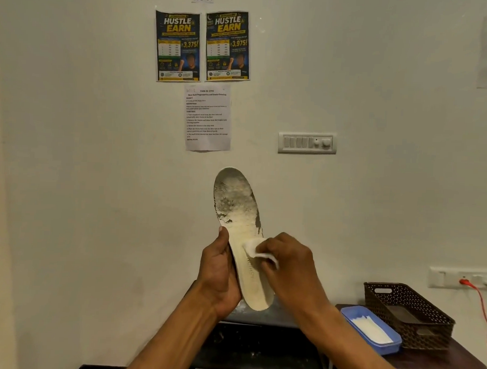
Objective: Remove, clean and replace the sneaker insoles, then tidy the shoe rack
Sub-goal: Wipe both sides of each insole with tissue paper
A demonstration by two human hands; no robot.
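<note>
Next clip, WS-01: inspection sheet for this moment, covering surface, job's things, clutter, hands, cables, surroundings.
Surface: dark table at lower right; dark unit below the hands, too dim to identify.
Job's things: insole held upright, its upper part grey and worn; white wipe on its middle; blue tray holding white sheets on the table.
Clutter: brown perforated basket beside the tray.
Hands: left hand grips the insole's edge; right hand pinches the wipe.
Cables: red cable plugged into a wall socket, hanging down.
Surroundings: wall with two posters, a task sheet, a switch panel.
</note>
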